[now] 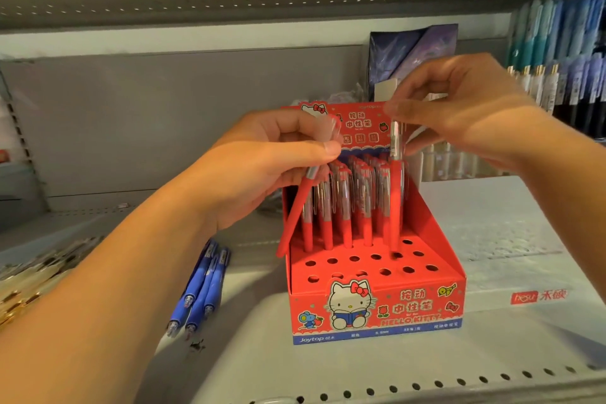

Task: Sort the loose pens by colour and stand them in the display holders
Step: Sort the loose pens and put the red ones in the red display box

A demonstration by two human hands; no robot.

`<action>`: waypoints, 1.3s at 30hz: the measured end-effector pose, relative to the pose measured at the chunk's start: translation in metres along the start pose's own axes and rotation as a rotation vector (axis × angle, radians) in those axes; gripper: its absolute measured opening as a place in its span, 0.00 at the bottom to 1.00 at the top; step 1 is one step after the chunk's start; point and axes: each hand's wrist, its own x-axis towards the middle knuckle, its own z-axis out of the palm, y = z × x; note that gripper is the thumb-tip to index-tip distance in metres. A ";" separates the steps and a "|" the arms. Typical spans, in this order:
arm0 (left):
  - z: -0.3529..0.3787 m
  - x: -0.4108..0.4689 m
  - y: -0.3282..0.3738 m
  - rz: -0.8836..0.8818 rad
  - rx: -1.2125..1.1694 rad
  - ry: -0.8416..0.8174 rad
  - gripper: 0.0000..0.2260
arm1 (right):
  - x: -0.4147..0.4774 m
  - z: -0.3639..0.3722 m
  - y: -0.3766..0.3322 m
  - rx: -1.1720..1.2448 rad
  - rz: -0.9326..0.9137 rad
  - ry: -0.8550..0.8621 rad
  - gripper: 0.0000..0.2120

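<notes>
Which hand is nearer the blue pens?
Left. The left hand is up and right of the blue pens; the right hand is farther right, over the holder.

Two hands are in view, the left hand and the right hand. Each holds one pen, so two are held: the slanted red pen and the upright red pen. There is one red display holder. In its back rows stand many more standing red pens, overlapping too much to count exactly. About a dozen empty holes show in front. At least three blue pens lie loose on the shelf. A heap of pale pens at the far left is too blurred to count.
</notes>
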 end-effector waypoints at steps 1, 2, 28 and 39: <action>0.000 0.000 0.000 0.010 0.007 0.003 0.05 | 0.001 -0.002 0.001 -0.053 0.027 0.002 0.07; 0.000 0.000 0.000 0.017 0.014 0.010 0.06 | 0.002 -0.003 0.002 -0.096 0.051 0.004 0.06; 0.005 -0.001 0.004 0.094 0.032 0.174 0.13 | 0.001 -0.005 0.002 -0.633 0.108 -0.136 0.09; 0.006 0.001 0.001 0.105 0.108 0.239 0.15 | -0.002 -0.008 -0.001 -0.788 0.187 -0.257 0.13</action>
